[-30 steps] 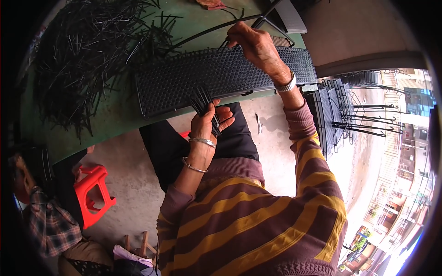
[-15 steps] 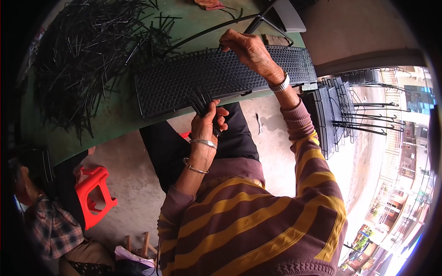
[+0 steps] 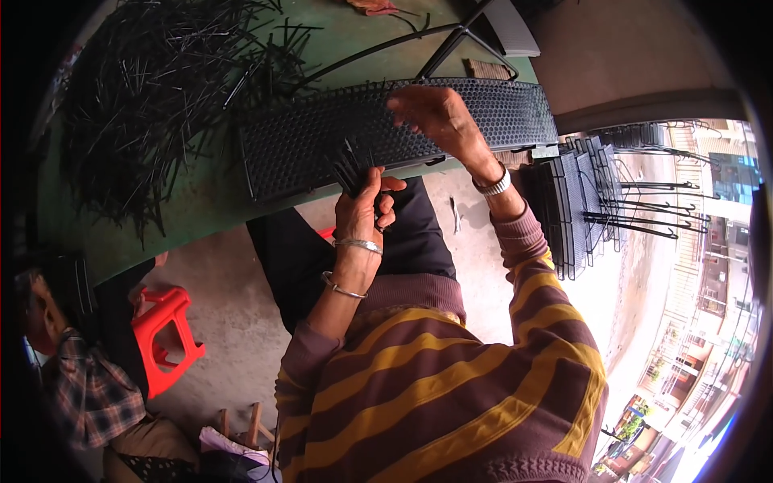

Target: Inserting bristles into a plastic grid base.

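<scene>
My left hand (image 3: pixel 362 208) is closed around a bundle of thin black strips (image 3: pixel 346 173), probably cable ties, whose ends fan out past the thumb. It sits at the near edge of a long black perforated mesh panel (image 3: pixel 314 145), which lies along the front of the green table (image 3: pixel 193 233). Over the middle of the panel is my right hand (image 3: pixel 441 121), its fingers smeared by motion, so whether they grip anything cannot be made out. Thin black rods (image 3: pixel 378 56) rise from behind the panel.
A big heap of loose black strips (image 3: pixel 145 105) covers the table's left side. Several similar black panels with hooked rods (image 3: pixel 576 201) stand stacked at the right. Below left are a red plastic stool (image 3: pixel 165 338) and another person in a checked sleeve (image 3: pixel 93 386).
My right hand has come off the panel's far edge and moved slightly nearer and to the right. My left hand still holds the bundle in nearly the same place.
</scene>
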The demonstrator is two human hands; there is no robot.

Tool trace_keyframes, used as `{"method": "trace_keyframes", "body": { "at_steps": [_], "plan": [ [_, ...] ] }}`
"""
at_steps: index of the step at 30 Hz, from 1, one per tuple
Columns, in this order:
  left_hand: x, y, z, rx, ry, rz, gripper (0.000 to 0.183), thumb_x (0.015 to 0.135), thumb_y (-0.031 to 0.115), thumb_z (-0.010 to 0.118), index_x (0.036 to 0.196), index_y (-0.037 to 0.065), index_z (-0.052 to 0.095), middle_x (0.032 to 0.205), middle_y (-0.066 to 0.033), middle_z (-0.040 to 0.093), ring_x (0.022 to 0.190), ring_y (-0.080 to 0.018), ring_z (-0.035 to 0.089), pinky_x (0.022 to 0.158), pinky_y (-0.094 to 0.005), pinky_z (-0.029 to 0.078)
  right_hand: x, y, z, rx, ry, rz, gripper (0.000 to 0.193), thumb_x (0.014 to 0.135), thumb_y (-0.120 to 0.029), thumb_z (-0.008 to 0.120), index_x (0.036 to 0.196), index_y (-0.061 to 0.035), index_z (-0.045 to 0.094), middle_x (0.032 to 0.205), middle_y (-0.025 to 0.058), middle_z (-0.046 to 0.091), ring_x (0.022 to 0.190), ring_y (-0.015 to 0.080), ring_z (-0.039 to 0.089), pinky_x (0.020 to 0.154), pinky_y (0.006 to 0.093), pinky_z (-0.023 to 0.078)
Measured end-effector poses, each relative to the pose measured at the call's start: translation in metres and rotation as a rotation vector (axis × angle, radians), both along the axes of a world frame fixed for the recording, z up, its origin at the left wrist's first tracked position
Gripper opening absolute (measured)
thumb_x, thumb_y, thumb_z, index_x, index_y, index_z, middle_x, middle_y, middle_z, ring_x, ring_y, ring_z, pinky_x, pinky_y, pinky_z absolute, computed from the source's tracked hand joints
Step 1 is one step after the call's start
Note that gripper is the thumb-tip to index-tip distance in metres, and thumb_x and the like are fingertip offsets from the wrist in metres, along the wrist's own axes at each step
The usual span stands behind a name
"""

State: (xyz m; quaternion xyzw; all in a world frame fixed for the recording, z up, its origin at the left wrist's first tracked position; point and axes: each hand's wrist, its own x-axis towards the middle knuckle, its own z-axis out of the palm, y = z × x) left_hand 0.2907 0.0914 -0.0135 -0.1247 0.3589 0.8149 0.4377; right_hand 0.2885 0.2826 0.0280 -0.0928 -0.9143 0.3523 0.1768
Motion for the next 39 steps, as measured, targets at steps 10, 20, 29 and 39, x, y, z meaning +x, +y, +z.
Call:
{"method": "trace_keyframes", "body": {
  "at_steps": [10, 20, 29, 39],
  "plan": [
    [-0.002, 0.003, 0.004, -0.163, 0.033, -0.044, 0.024, 0.091, 0.027, 0.061, 0.096, 0.004, 0.059, 0.081, -0.0106, 0.065, 0.058, -0.0087, 0.051, 0.042, -0.0195, 0.034, 0.012, -0.011, 0.003, -0.751, -0.32, 0.206, 0.016, 0.089, -0.014, 0.06, 0.093, 0.0012, 0.06, 0.076, 0.0041, 0.062, 0.069, 0.0101, 0.059, 0.064, 0.0232, 0.048],
    [0.0, 0.009, -0.004, -0.16, -0.001, 0.016, 0.025, 0.091, 0.028, 0.061, 0.096, 0.003, 0.061, 0.076, -0.0072, 0.063, 0.057, -0.0106, 0.052, 0.044, -0.0223, 0.037, -0.005, 0.018, 0.015, -0.13, 0.367, -0.211, 0.005, 0.09, -0.003, 0.055, 0.092, 0.0003, 0.058, 0.077, 0.0065, 0.065, 0.065, 0.0101, 0.064, 0.059, 0.0218, 0.05],
    [0.0, 0.001, -0.007, -0.02, -0.063, -0.03, 0.023, 0.092, 0.027, 0.061, 0.096, 0.005, 0.061, 0.068, -0.0002, 0.052, 0.049, -0.0044, 0.04, 0.041, -0.0182, 0.026, -0.017, 0.024, 0.004, -0.074, 0.359, -0.158, 0.006, 0.09, -0.004, 0.056, 0.091, 0.0, 0.06, 0.076, 0.0065, 0.066, 0.064, 0.0099, 0.065, 0.057, 0.0211, 0.049],
    [-0.001, 0.005, 0.002, -0.091, -0.021, -0.044, 0.03, 0.088, 0.03, 0.065, 0.099, 0.002, 0.061, 0.066, -0.0001, 0.051, 0.049, -0.0074, 0.045, 0.038, -0.0188, 0.026, -0.021, 0.026, -0.026, 0.252, 0.171, -0.053, 0.008, 0.084, -0.007, 0.06, 0.092, -0.0072, 0.062, 0.074, 0.0076, 0.062, 0.066, 0.0216, 0.063, 0.057, 0.0293, 0.047]
  ]
}}
